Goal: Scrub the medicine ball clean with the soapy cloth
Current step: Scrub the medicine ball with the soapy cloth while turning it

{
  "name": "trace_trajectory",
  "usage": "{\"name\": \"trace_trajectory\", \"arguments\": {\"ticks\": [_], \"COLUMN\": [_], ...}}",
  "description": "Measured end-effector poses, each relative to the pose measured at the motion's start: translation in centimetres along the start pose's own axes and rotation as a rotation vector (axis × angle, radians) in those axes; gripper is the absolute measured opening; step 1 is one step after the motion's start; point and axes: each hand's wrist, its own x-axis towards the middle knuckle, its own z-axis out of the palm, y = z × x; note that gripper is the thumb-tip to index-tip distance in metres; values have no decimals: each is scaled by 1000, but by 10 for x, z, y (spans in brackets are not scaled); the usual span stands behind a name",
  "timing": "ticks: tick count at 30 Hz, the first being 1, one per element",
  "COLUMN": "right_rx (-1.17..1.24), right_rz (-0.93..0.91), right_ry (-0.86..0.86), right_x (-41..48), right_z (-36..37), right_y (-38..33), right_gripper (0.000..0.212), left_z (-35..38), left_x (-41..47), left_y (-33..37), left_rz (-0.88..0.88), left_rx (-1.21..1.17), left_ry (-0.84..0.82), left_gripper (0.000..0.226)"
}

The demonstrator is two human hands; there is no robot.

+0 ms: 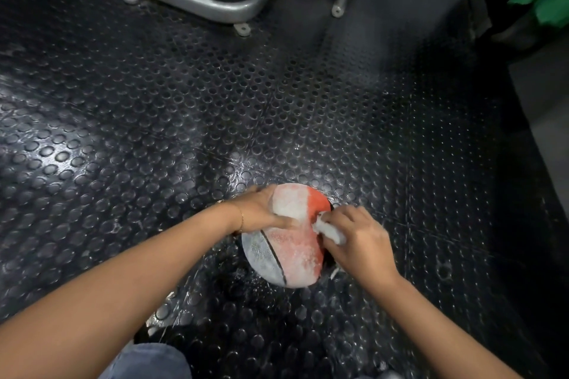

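Gripping cloth (329, 229), right hand (361, 238) at medicine ball (292, 252) right edge.

Forearms converge toward 12 o'clock; left hand (261, 212) cups the medicine ball (292, 255); right hand (360, 240), at its 3 o'clock, clenches the cloth (331, 231).

I find the medicine ball (286, 243), between the hands, coated in grainy white lather. Its red panel just beyond the right hand (360, 237) shows bare and matt. The cloth (331, 229) pinched in that hand looks soft, white and sodden. The floor (154, 132) around both hands looks like black studded rubber, glossy where wet. Well beyond the left hand (261, 209) stands a frame (197, 0) of smooth, satin-grey tubular metal. On the left wrist is a thin, gold-toned chain (241, 220).
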Motion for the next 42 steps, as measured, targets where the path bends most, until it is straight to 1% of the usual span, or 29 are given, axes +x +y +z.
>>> {"name": "trace_trajectory", "arguments": {"ticks": [2, 4, 5, 7, 8, 9, 13, 15, 17, 18, 19, 21, 23, 26, 28, 30, 32, 35, 37, 40, 42], "right_rx": [-17, -37, -26, 24, 46, 53, 22, 54, 89, 90, 83, 79, 92, 80, 71, 73, 64, 73, 49, 26, 42], "right_rz": [-100, -153, -127, 21, 85, 107, 18, 108, 254, 281, 277, 200, 161, 283, 346, 349, 316, 271, 301, 381, 355], "right_ry": [-3, -14, -21, -39, -50, -62, -109, -142, -177, -185, -188, -190, -247, -347, -366, -377, -423, -458, -452, -469, -459], "right_x": [-9, -15, -13, -4, 2, 6, 5, 10, 22, 25, 28, 26, 24, 41, 51, 52, 43, 31, 34, 36, 25], "right_z": [0, -2, -2, -1, -2, -3, -8, -9, -7, -7, -7, -8, -11, -12, -11, -12, -15, -20, -17, -15, -17], "right_y": [-4, -5, -2, 3, 4, 3, -8, -9, -5, -5, -6, -12, -17, -10, -4, -3, -8, -8, 0, 5, -2], "right_gripper": [17, 15, 16, 27, 28, 28, 28, 22, 19, 18, 18, 17, 19, 19, 19, 17, 17, 14, 13, 18, 22], "left_z": [-1, -1, -1, -1, -1, -1, -3, -3, -3, -3, -3, -3, -4, -2, 1, 2, 3, 6, 10, 15, 15], "left_x": [-1, -5, -6, -4, -2, -3, -9, -11, -8, -7, -8, -9, -10, -12, -12, -13, -16, -23, -26, -28, -29], "left_y": [0, 3, 4, 4, 3, 3, 3, 3, 3, 2, 2, 1, 0, 1, 3, 4, 5, 7, 7, 6, 0], "left_rz": [-12, -5, 3, 14, 18, 19, 50, 59, 67, 69, 71, 79, 85, 91, 103, 117, 137, 169, 192, 222, 236], "left_rx": [8, 62, 75, 65, 61, 65, 108, 120, 122, 119, 112, 102, 114, 146, 165, 179, 203, 289, 354, 374, 354], "left_ry": [-5, -3, -2, 3, 1, -4, -18, -22, -25, -26, -26, -22, -26, -34, -29, -27, -38, -47, -33, -27, -30], "left_gripper": [109, 102, 101, 104, 105, 106, 103, 104, 107, 107, 107, 105, 105, 108, 111, 112, 111, 110, 111, 113, 115]}}
